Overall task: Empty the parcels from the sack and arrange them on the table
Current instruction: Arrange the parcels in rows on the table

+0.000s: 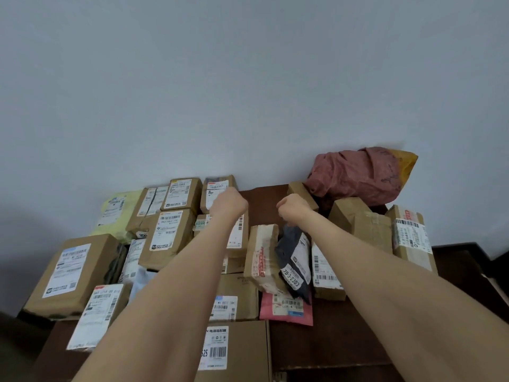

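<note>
Most of the parcels (170,238) look to be out already. Brown cardboard boxes lie packed side by side across the left and middle of the frame, with a yellow-green mailer (118,210) at far left and a pink mailer (286,310) flat near the centre. The dark wooden worktop (330,343) shows bare only at lower right. The sack (355,175), reddish with a yellow end, sits crumpled against the wall at upper right, behind a few more boxes. It has some bulk, and I cannot tell whether anything is left inside.

Both arms reach out over the pile. The right hand (293,209) is curled, and its fingers seem to pinch the top edge of a dark grey mailer (294,257), which stands tilted beside a taped box (261,257). The left hand (230,202) is balled above the boxes at the back. Its fingers are turned away, so I cannot tell whether they hold anything.

By my reckoning the emptying is nearly done and the arranging is what remains: the middle cluster leans and overlaps, while the rows at left lie fairly flat.
</note>
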A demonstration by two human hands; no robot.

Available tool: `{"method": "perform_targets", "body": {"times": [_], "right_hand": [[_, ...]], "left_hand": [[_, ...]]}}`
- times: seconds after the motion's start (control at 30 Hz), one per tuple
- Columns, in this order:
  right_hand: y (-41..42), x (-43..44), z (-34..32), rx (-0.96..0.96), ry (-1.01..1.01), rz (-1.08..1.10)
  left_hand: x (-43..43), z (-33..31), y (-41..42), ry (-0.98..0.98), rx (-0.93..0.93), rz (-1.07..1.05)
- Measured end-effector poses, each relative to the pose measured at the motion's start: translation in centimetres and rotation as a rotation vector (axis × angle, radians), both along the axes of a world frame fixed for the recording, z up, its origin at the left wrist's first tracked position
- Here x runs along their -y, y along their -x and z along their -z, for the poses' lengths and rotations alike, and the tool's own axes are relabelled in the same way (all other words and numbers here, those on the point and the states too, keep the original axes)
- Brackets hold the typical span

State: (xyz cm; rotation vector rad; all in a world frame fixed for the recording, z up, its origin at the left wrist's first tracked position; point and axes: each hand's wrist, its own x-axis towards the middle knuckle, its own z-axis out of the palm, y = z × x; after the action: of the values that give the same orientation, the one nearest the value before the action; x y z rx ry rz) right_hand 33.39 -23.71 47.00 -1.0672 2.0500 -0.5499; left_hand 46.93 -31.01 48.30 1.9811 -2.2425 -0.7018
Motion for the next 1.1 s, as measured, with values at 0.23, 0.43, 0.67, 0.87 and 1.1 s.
{"method": "perform_targets", "body": {"times": [0.23, 0.43, 0.67, 0.87, 1.1], "right_hand": [[-4.1, 3.9, 0.8, 0.225, 0.002, -0.003], [-5.7, 6.4, 1.9, 0.234, -0.069, -0.021], [-5.7, 7.7, 2.7, 0.235, 0.049, 0.217], [-5.0, 8.6, -0.5, 0.551, 0.353, 0.5], [-1.7, 10.0, -1.1, 0.581, 0.444, 0.519]], "left_hand": [[4.1, 3.8, -4.3, -0.222, -0.167, -0.281], [6.7, 6.8, -4.9, -0.402, -0.297, -0.397], [6.2, 3.4, -5.8, -0.156, -0.269, -0.407], [6.9, -0.9, -4.4, 0.142, -0.413, -0.351], [7.8, -1.2, 1.0, -0.14, -0.817, -0.3]]}}
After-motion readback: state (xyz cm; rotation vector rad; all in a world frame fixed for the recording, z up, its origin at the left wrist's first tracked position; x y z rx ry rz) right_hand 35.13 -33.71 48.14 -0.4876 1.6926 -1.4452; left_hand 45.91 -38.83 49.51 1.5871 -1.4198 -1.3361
